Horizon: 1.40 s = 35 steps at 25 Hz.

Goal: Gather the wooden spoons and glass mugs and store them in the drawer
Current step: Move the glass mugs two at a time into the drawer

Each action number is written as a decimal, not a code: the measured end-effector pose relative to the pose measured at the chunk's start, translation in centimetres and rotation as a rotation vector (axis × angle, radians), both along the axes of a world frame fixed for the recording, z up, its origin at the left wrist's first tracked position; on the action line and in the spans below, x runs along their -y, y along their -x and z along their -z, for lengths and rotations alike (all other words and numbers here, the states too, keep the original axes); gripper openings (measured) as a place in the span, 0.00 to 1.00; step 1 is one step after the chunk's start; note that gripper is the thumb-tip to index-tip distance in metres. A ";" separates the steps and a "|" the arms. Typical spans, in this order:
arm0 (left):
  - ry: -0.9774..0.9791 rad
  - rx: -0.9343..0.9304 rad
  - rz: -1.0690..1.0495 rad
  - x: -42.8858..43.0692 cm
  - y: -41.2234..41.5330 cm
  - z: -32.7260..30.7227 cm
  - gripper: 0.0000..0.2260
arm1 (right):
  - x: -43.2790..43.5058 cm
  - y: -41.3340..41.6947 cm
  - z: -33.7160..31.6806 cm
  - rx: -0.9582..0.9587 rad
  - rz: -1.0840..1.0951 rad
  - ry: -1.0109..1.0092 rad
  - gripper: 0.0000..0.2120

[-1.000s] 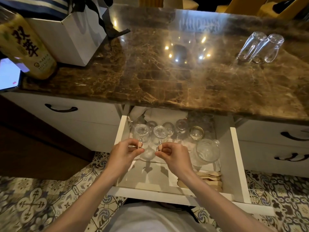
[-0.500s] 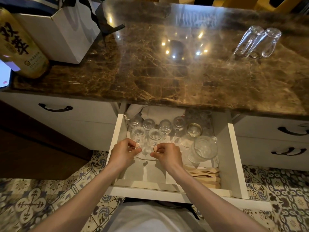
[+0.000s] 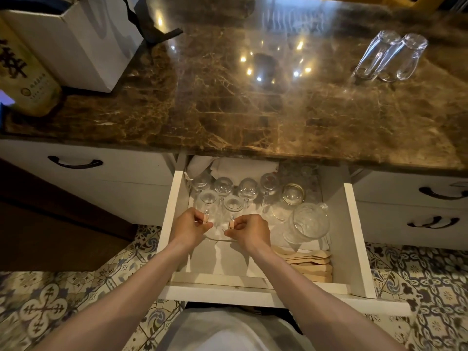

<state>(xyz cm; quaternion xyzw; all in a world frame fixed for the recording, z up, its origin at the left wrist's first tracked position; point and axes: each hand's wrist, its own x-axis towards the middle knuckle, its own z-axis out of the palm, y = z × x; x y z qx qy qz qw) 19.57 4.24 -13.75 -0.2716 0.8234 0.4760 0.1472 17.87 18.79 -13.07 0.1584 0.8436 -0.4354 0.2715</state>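
Both hands are inside the open white drawer (image 3: 350,239). My left hand (image 3: 189,228) pinches the handle of a glass mug (image 3: 208,200), and my right hand (image 3: 249,230) pinches the handle of a second glass mug (image 3: 233,204) beside it. Both mugs stand on the drawer floor in front of a row of several more glass mugs (image 3: 247,186). A stack of wooden spoons (image 3: 310,262) lies in the drawer's front right corner, just right of my right forearm. Two tall glasses (image 3: 391,58) stand at the far right of the marble counter (image 3: 253,102).
A glass jug (image 3: 307,225) and a glass jar (image 3: 293,193) stand in the drawer's right half. A white box (image 3: 76,41) and a gold bottle (image 3: 27,79) stand at the counter's left end. Closed drawers flank the open one. Patterned floor tiles lie below.
Both hands have moved the two mugs a little deeper into the drawer, closer to the back row. The camera view has tilted down slightly.
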 end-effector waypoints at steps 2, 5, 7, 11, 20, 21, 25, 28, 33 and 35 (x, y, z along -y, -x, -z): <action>0.005 0.022 -0.018 0.0 0.1 0.3 0.06 | 0.2 0.1 0.4 0.002 0.012 -0.003 0.08; 0.018 0.042 -0.033 -0.2 0.4 0.5 0.06 | 0.4 0.1 1.2 0.003 0.066 0.004 0.07; -0.009 0.056 -0.064 -0.4 0.6 0.7 0.06 | 0.7 0.1 1.7 0.007 0.118 0.012 0.07; -0.016 0.093 -0.095 -0.4 0.9 1.7 0.07 | 0.9 0.3 2.5 0.010 0.146 -0.028 0.08; -0.252 0.178 -0.097 0.3 1.6 5.3 0.12 | 0.7 0.7 3.5 0.025 0.125 0.015 0.09; -0.261 0.170 -0.097 0.4 1.6 5.5 0.13 | 0.7 0.7 3.6 0.029 0.124 0.015 0.08; -0.198 0.152 -0.073 0.2 1.4 4.6 0.07 | 0.7 0.7 3.3 0.059 0.129 0.028 0.13; -0.102 0.175 0.082 0.2 1.0 2.5 0.05 | -0.1 1.0 2.9 0.155 0.137 0.144 0.12; 0.243 0.275 0.532 0.6 1.2 -2.5 0.18 | -2.5 1.4 0.8 0.327 -0.002 0.275 0.25; 0.468 0.303 0.728 0.5 1.4 -4.5 0.23 | -3.5 1.6 -0.6 0.308 -0.059 0.271 0.23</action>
